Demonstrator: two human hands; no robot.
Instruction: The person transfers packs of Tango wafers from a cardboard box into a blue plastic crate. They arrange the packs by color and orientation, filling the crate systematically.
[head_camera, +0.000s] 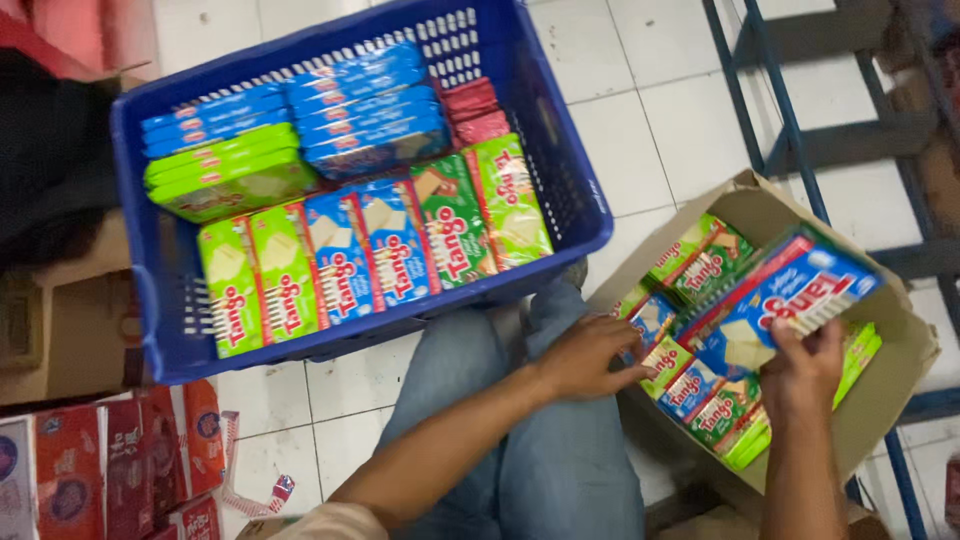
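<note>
My right hand (803, 372) grips a blue wafer packet (785, 300) and holds it tilted above an open cardboard box (905, 345). Inside the box lie several blue and green wafer packets (700, 395). My left hand (590, 355) rests at the box's near-left edge, fingertips touching a small packet (652, 320) there; whether it grips it is unclear. To the left stands a blue plastic crate (160, 270) filled with rows of green, blue and red wafer packets (370, 250).
My knee in blue jeans (530, 440) lies between the crate and the box. Red snack packets (110, 460) lie on the white tiled floor at the lower left. A blue metal shelf frame (790, 130) stands behind the box, and a brown carton (60, 320) sits at left.
</note>
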